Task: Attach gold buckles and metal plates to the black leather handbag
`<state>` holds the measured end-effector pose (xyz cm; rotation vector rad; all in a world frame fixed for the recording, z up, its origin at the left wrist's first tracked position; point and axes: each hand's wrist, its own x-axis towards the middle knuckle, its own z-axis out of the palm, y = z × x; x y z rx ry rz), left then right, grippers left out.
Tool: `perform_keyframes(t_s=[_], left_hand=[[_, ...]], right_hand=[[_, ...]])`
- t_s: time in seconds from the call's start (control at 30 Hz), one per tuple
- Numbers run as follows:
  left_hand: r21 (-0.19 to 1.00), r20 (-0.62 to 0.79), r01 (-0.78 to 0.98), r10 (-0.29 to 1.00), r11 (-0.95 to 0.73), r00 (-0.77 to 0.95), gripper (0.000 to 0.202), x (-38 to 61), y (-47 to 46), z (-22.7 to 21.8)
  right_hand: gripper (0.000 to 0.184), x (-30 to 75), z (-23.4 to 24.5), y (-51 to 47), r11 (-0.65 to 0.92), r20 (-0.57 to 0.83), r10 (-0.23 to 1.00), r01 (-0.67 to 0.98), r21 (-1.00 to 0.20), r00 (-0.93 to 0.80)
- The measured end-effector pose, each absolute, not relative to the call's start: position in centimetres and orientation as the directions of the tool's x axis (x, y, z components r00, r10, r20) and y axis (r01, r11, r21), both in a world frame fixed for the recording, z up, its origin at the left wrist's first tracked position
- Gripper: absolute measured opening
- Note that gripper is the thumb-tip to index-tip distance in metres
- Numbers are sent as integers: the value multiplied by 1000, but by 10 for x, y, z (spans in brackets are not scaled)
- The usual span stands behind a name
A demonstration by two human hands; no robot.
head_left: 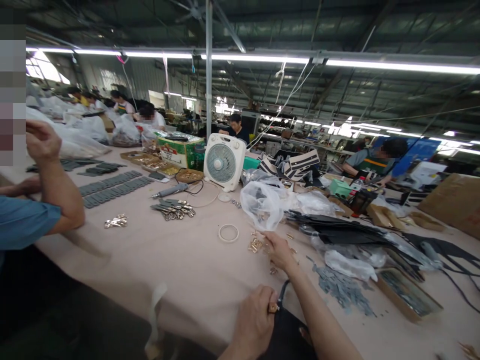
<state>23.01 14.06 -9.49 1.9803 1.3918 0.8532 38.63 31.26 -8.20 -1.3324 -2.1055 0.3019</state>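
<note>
My left hand (pixel 255 317) is closed at the table's near edge, its fingers wrapped round a dark strap (pixel 285 290). A small gold metal fitting (pixel 274 307) shows at its fingertips. Black material (pixel 287 335) hangs just below, partly behind my right forearm. Farther out, my right hand (pixel 279 250) reaches over a small pile of gold metal fittings (pixel 254 244), index finger stretched out and fingers apart at the pile's right side. A few more gold pieces lie around that hand. Beyond the pile sits a roll of pale tape (pixel 228 233).
A white box fan (pixel 225 161) stands mid-table beside a clear plastic bag (pixel 262 202). Grey strips (pixel 341 285) and a cardboard tray (pixel 408 295) lie right. Left are grey tabs with metal clasps (pixel 173 209), a co-worker's arm (pixel 62 192) and silvery clasps (pixel 116 221).
</note>
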Motion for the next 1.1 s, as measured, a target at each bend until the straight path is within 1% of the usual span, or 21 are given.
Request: perform_keyframes(t_s=[0.13,0.17,0.2,0.3,0.37,0.47,0.53,0.6,0.7,0.8,0.87,0.9,0.97,1.03,1.1], left_hand=[[753,184,586,950,-301,251,30,231,143,-100],[752,180,588,951,-297,251,30,231,143,-101],[753,176,589,952,-294,251,30,231,143,-101],[761,170,583,954,-285,246,32,231,143,-98],[769,162,576,956,-278,246,33,230,143,-96],[780,150,563,956,-272,253,34,230,146,-95],[787,148,557,957,-267,250,35,230,149,-97],[794,148,549,959,-261,241,35,232,152,-99],[816,148,524,964,-246,222,32,234,155,-101],[840,164,490,970,-232,179,30,236,156,-103],[862,199,450,972,-233,124,25,237,156,-104],[873,218,428,972,-235,90,22,237,156,-105],[887,254,391,967,-244,28,19,237,157,-107],[897,291,355,956,-264,-24,22,235,157,-108],[897,336,325,940,-298,-65,24,232,157,-108]], right_hand=[[58,357,-85,345,447,310,891,767,-460,-333],[59,352,-85,349,437,292,896,778,-452,-334],[54,349,-86,352,425,275,902,788,-446,-332],[29,345,-86,353,371,236,926,814,-446,-293],[22,345,-85,351,319,231,944,825,-467,-234],[21,349,-80,348,262,268,954,811,-523,-135],[27,357,-74,346,248,319,945,787,-565,-69],[31,369,-64,340,249,378,926,754,-607,-2],[27,392,-45,314,266,458,884,703,-660,95],[31,409,-26,262,296,481,857,586,-754,186],[33,412,-15,217,308,427,869,403,-862,251],[33,411,-12,193,295,393,877,336,-895,277],[30,404,-9,147,230,305,915,279,-932,264],[27,395,-14,107,139,187,965,248,-959,183],[26,386,-27,78,60,85,987,185,-981,133]])
